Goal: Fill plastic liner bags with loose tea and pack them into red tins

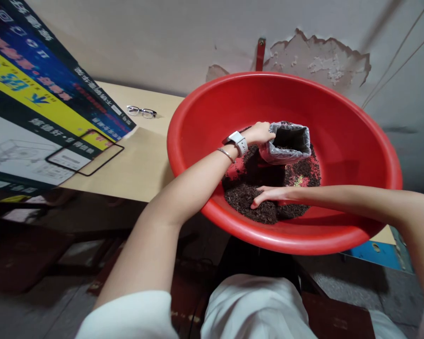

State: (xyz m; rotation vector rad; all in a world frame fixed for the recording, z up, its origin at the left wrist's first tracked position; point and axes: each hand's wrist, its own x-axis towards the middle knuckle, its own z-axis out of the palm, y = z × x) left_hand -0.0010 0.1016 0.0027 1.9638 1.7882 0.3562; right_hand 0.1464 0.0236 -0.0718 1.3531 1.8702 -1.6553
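Note:
A large red basin (353,141) holds a layer of dark, crumbly soil (249,200). Inside it stands an open-topped pouch (289,157) with a grey, crinkled lining, its mouth facing up and its inside dark. My left hand (259,133), with a white watch on the wrist, grips the pouch's left rim. Lower in the basin, my right hand (273,195) lies against the soil heap, thumb and a finger spread apart. Its other fingers are partly hidden. Small yellowish bits (298,180) show on the basin floor below the pouch.
The basin rests on a pale wooden table (144,160) against a wall with peeling paint (321,61). Eyeglasses (141,112) lie left of the basin. A large printed carton (49,103) and a thin black frame (85,153) are at the far left.

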